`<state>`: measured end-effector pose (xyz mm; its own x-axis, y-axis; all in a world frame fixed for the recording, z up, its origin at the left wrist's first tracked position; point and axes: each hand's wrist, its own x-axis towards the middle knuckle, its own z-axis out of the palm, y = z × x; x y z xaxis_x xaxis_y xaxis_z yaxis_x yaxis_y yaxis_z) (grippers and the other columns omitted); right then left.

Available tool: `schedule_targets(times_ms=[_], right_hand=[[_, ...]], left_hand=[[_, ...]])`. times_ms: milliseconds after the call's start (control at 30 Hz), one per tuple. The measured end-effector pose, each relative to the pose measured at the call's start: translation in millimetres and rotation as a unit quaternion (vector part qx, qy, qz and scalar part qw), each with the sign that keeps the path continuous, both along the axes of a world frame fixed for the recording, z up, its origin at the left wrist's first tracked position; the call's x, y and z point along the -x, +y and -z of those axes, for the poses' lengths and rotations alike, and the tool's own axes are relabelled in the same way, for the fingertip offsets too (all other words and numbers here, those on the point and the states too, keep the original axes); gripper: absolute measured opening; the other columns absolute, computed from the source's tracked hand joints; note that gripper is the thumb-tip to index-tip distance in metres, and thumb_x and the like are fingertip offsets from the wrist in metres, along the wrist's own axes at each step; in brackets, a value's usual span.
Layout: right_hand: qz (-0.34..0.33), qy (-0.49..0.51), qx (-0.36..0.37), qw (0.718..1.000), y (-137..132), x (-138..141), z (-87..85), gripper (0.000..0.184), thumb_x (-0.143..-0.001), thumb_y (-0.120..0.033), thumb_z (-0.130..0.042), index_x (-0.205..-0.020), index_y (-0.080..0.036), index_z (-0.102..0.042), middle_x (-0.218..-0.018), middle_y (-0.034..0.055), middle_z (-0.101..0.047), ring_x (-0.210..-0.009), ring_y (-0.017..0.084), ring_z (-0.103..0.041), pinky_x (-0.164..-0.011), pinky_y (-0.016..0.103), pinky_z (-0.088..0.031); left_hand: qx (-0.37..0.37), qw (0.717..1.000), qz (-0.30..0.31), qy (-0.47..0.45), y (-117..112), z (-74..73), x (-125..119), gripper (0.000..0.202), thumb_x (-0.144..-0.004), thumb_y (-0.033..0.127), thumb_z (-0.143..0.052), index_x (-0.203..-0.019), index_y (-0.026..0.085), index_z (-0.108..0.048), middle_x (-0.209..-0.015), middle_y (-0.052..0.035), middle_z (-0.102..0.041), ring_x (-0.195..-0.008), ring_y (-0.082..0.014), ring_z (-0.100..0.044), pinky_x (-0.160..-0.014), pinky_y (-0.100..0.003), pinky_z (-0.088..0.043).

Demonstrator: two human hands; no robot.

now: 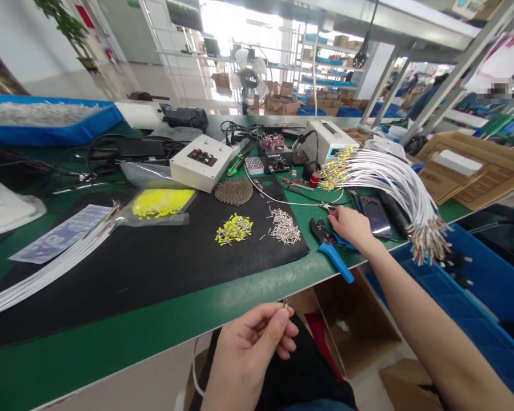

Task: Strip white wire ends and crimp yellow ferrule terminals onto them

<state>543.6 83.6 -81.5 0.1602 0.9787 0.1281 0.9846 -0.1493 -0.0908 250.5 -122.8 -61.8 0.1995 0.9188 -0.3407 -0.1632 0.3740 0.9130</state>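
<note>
My left hand (255, 348) is in front of the table edge, its thumb and fingers pinched on the end of a cable. Thin wire tips (285, 303) stick up from the pinch, and part of a white cable (196, 371) hangs below the hand. My right hand (352, 226) reaches over the table with its fingers closed on small red-handled pliers (327, 206); their metal jaws point left. Just left of that hand lies a blue-handled crimping tool (336, 262). Yellow-sleeved terminals (234, 229) and bare metal pins (285, 227) lie in two piles on the black mat (154, 268).
A bundle of white cables (389, 177) arches over the right side. White cables (55, 262) and a bag of yellow pieces (160, 202) lie left. Behind stand a white switch box (202, 162) and a grey-white device (329, 140). A blue crate (458, 297) sits lower right.
</note>
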Motion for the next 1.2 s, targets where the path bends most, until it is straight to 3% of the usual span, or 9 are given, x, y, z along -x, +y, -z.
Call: schedule_targets(times_ms=[233,367,500,533,667,733,800,1000,1200], right_hand=[[0.013,0.087,-0.123,0.988,-31.0,-7.2,-26.5,0.031,-0.103,-0.042,-0.059,-0.117,-0.015,-0.065,-0.114,0.0113,-0.069,-0.106,0.027,-0.067,-0.098,0.051,-0.052],[0.020,0.217,-0.212,0.953,-105.5,-32.8,-54.1,0.030,-0.106,-0.045,-0.047,-0.107,-0.021,-0.064,-0.103,0.0111,-0.071,-0.102,0.027,-0.068,-0.096,0.045,-0.050],[0.008,0.382,-0.212,0.900,-198.3,-59.6,-48.8,0.029,-0.109,-0.043,-0.037,-0.114,-0.026,-0.060,-0.123,0.0119,-0.071,-0.114,0.027,-0.070,-0.095,0.046,-0.057],[0.013,0.441,-0.188,0.877,-219.8,-64.4,-42.6,0.028,-0.109,-0.043,-0.038,-0.112,-0.028,-0.061,-0.124,0.0123,-0.072,-0.121,0.029,-0.069,-0.097,0.048,-0.058],[0.103,0.752,0.004,0.651,-285.7,-70.2,-16.1,0.022,-0.105,-0.041,-0.052,-0.115,-0.027,-0.065,-0.142,0.0119,-0.066,-0.139,0.032,-0.056,-0.119,0.055,-0.040],[0.124,0.779,0.074,0.610,-304.0,-65.9,-8.0,0.024,-0.106,-0.042,-0.051,-0.114,-0.024,-0.066,-0.135,0.0109,-0.068,-0.131,0.030,-0.060,-0.119,0.053,-0.037],[0.112,0.762,0.123,0.626,-313.6,-60.1,-4.5,0.026,-0.106,-0.043,-0.050,-0.108,-0.023,-0.066,-0.123,0.0081,-0.069,-0.117,0.026,-0.062,-0.111,0.048,-0.041],[0.062,0.612,0.174,0.769,-315.4,-51.4,-9.2,0.034,-0.107,-0.054,-0.047,-0.097,-0.024,-0.060,-0.096,-0.0005,-0.061,-0.095,0.019,-0.055,-0.089,0.033,-0.040],[0.031,0.588,0.201,0.783,-314.3,-53.1,-15.4,0.034,-0.109,-0.054,-0.042,-0.104,-0.025,-0.059,-0.100,-0.0015,-0.060,-0.096,0.018,-0.053,-0.087,0.031,-0.039]], left_hand=[[-0.009,0.993,0.111,0.027,16.9,-1.6,-30.4,0.039,-0.100,0.049,-0.065,-0.099,0.011,-0.074,-0.086,-0.0085,-0.073,-0.065,-0.0106,-0.060,-0.057,-0.019,-0.047],[-0.004,0.986,0.167,0.030,23.4,-0.1,-48.7,0.040,-0.100,0.049,-0.063,-0.099,0.011,-0.074,-0.085,-0.0087,-0.073,-0.064,-0.0105,-0.059,-0.055,-0.018,-0.045],[0.001,0.978,0.207,0.022,26.8,2.2,-68.0,0.040,-0.100,0.048,-0.064,-0.094,0.010,-0.074,-0.084,-0.0091,-0.072,-0.063,-0.0105,-0.057,-0.055,-0.018,-0.044],[0.002,0.976,0.216,0.022,27.2,2.7,-73.1,0.039,-0.100,0.048,-0.064,-0.094,0.010,-0.073,-0.084,-0.0091,-0.072,-0.063,-0.0106,-0.057,-0.055,-0.019,-0.044],[-0.006,0.966,0.257,0.028,27.3,5.5,-94.6,0.038,-0.100,0.047,-0.062,-0.093,0.011,-0.073,-0.083,-0.0083,-0.072,-0.063,-0.0108,-0.055,-0.055,-0.019,-0.042],[-0.006,0.961,0.276,0.031,27.2,7.8,-105.7,0.037,-0.100,0.046,-0.062,-0.092,0.011,-0.073,-0.082,-0.0081,-0.071,-0.062,-0.0105,-0.054,-0.054,-0.019,-0.040],[0.001,0.956,0.293,0.033,27.2,10.3,-116.3,0.035,-0.099,0.044,-0.064,-0.091,0.012,-0.073,-0.080,-0.0077,-0.071,-0.061,-0.0100,-0.054,-0.053,-0.019,-0.038],[0.014,0.943,0.329,0.051,27.8,15.2,-137.9,0.031,-0.097,0.041,-0.065,-0.088,0.012,-0.073,-0.076,-0.0059,-0.069,-0.059,-0.0101,-0.053,-0.051,-0.019,-0.036],[0.008,0.936,0.347,0.062,26.2,16.6,-143.2,0.031,-0.098,0.041,-0.063,-0.089,0.013,-0.074,-0.079,-0.0060,-0.071,-0.059,-0.0102,-0.053,-0.052,-0.020,-0.037]])
